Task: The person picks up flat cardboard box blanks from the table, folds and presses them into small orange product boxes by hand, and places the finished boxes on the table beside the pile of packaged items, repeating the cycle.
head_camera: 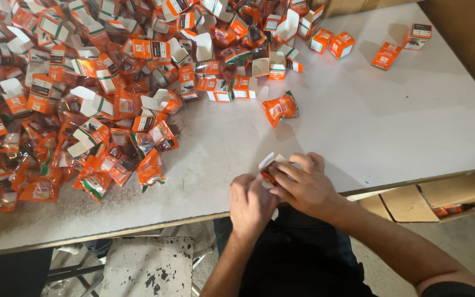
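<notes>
Both hands at the near edge of the surface (pixel 391 126); left hand (pixel 251 203) and right hand (pixel 303 184) clamped together on one small orange-and-white box (pixel 268 164), flap up. Four closed boxes (pixel 341 44) sit far right; big heap of open boxes and pouches (pixel 94 93) left looks unpacked; one loose pouch (pixel 280 108) mid-surface.

Both hands meet at the near edge of the white desk (pixel 391 126): the left hand (pixel 251 202) and right hand (pixel 302 186) grip one small orange-and-white box (pixel 268 164) between them. A heap of orange boxes and pouches (pixel 94 88) covers the desk's far left.
</notes>
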`<state>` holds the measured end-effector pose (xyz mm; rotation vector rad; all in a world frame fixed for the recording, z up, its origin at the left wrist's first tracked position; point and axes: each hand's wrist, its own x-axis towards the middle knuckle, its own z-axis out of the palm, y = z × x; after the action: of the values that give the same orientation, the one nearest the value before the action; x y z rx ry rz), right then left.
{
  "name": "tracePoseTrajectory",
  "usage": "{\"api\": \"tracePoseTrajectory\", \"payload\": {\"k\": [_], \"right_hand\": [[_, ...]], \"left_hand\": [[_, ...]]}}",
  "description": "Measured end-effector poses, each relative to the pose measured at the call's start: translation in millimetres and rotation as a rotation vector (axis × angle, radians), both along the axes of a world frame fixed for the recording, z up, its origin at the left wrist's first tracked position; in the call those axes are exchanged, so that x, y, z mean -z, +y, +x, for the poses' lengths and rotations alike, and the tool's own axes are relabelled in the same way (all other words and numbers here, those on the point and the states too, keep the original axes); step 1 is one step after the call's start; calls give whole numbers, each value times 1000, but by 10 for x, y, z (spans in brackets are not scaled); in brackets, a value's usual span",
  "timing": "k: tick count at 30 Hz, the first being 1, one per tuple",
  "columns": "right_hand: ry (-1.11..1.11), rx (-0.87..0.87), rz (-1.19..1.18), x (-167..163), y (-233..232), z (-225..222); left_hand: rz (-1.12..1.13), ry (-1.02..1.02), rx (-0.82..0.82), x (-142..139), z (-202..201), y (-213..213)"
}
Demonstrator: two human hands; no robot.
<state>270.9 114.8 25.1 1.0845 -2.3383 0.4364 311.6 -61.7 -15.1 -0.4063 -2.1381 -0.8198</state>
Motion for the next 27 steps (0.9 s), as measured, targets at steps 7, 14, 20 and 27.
{"api": "tracePoseTrajectory", "payload": {"k": [7, 14, 20, 27], "right_hand": [[-87, 12, -147, 57, -10, -17], [-295, -6, -250, 212, 37, 23], [-394, -62, -285, 250, 94, -21], [-774, 1, -730, 258, 115, -38]], "left_hand": [[-27, 80, 36, 18, 46, 52], [6, 70, 1, 114, 45, 99], [-162, 37, 13, 14, 12, 124], [-194, -36, 26, -123, -37, 97]]}}
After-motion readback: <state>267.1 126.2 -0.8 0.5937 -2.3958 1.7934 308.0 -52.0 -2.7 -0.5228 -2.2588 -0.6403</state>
